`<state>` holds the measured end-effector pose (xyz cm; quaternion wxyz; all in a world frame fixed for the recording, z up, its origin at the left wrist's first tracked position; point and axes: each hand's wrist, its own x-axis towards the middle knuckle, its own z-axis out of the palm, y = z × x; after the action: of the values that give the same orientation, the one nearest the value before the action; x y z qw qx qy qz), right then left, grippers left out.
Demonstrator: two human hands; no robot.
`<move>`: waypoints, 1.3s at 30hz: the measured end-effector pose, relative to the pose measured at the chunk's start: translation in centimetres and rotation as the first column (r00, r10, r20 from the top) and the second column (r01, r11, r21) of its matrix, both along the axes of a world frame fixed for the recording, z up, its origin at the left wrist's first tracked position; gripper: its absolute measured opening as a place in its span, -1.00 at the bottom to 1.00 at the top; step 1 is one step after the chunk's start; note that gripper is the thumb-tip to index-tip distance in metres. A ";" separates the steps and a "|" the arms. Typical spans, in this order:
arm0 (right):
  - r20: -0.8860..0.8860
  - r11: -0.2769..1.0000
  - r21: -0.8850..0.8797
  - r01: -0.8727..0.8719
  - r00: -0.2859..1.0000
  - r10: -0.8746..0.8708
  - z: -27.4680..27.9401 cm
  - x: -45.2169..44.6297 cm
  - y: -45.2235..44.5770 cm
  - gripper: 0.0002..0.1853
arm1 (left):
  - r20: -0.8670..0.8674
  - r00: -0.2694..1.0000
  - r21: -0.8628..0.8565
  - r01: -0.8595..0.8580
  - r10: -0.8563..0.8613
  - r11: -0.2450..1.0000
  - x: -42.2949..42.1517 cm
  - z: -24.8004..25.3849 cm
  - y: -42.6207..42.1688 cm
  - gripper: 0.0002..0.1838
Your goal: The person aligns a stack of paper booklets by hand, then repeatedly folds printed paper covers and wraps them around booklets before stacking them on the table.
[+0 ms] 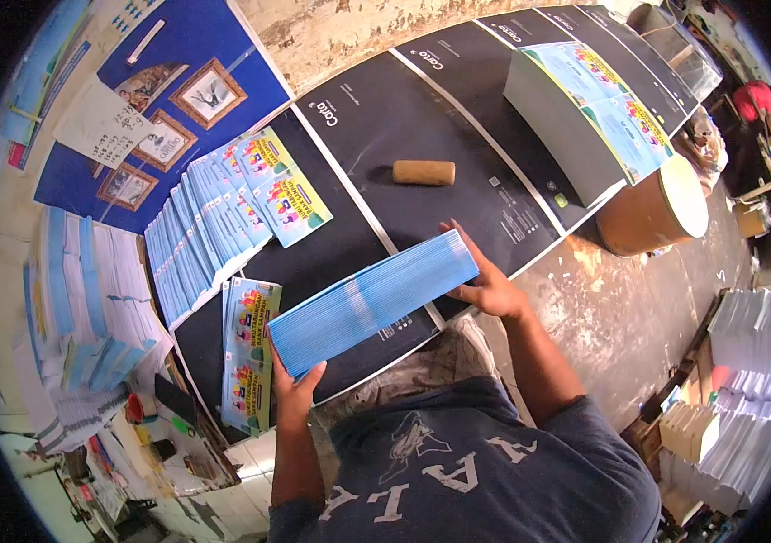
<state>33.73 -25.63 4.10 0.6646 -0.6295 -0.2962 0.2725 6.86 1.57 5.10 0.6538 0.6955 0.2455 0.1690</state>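
Observation:
Between my two hands is a thick stack of booklets (372, 303), its light-blue edges turned up and a paler band across the middle. My left hand (296, 376) grips the near-left end, thumb on the front side. At the other end, my right hand (492, 282) has its fingers behind the stack and its thumb in front. Just left of my left hand lies a small pile of booklets with printed covers (250, 353). Beyond it, a fanned row of the same booklets (214, 222) leans across the black table covering (358, 145).
A short wooden block (423, 173) lies mid-table. At the right end stands a tall stack of printed sheets (585, 118), with a round tan container (652, 213) below it. Paper piles (100, 290) fill the left side. More stacks (738, 407) sit at lower right.

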 end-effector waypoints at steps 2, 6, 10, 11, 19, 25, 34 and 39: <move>-0.018 0.999 -0.044 0.006 1.000 -0.006 -0.4 0.3 0.0 -0.03 | 0.003 0.999 0.042 -0.037 0.037 0.998 -0.2 -0.5 -0.1 0.13; -0.239 0.994 0.068 -0.088 0.966 0.102 -1.4 1.0 0.3 -0.45 | -0.079 0.986 0.017 -0.148 0.149 0.989 0.4 -0.4 -0.2 -0.01; -0.225 0.996 0.087 -0.007 0.974 0.027 -0.4 0.3 0.5 -0.60 | -0.345 0.938 -0.084 -0.001 -0.028 0.996 -0.7 1.2 1.5 -0.01; -0.237 0.999 0.048 -0.018 0.971 0.029 -1.1 0.5 0.2 -0.61 | -0.431 0.852 0.293 0.444 -0.298 0.847 -2.0 0.7 4.9 0.22; -0.157 1.000 -0.021 0.004 0.987 -0.007 -2.3 1.0 0.3 -0.63 | -0.580 0.782 0.730 0.623 -0.229 0.281 12.2 9.0 -3.6 -0.05; -0.266 0.997 0.069 -0.023 0.963 0.041 -1.5 2.0 2.0 -0.61 | -0.697 0.645 0.504 0.752 -0.313 0.425 12.8 10.1 -1.7 -0.55; 0.541 0.865 -0.491 -0.106 0.741 0.398 3.0 5.6 16.9 0.13 | -0.500 0.866 0.462 0.257 0.010 0.849 2.2 11.1 5.4 -0.65; 0.708 0.817 -0.575 0.048 0.529 0.468 -2.2 7.8 29.6 0.20 | -0.047 0.942 0.089 -0.329 0.334 0.940 1.4 11.6 8.0 -0.75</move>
<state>41.52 4.00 1.92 0.2052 -0.7955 -0.5619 0.0967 8.28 9.60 16.75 0.5798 0.6747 0.3720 0.2648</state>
